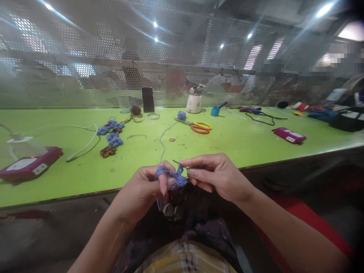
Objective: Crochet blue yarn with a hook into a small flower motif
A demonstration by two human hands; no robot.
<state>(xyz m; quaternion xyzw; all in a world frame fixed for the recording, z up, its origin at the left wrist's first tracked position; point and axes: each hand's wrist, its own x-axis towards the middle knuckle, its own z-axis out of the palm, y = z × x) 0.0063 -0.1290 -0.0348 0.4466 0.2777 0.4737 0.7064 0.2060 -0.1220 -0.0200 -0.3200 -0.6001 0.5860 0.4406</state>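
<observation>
My left hand (152,182) is closed on a small piece of blue-purple crochet work (179,180), with yarn wrapped round a finger. In a pinch, my right hand (217,174) holds a thin crochet hook (179,163), its tip at the loops on top of the piece. A strand of yarn (162,140) runs from my left hand across the table to a small blue ball of yarn (181,115). Beside that ball lie scissors (199,127) with orange and yellow handles. Both hands are just off the table's front edge.
On the green table (142,151), crocheted flowers (113,132) lie at left near a white cable (88,144) and a purple power socket (31,163). Further back stand a phone (148,99), a pale jug (194,101) and a blue pot (215,110). Another purple socket (290,135) sits right.
</observation>
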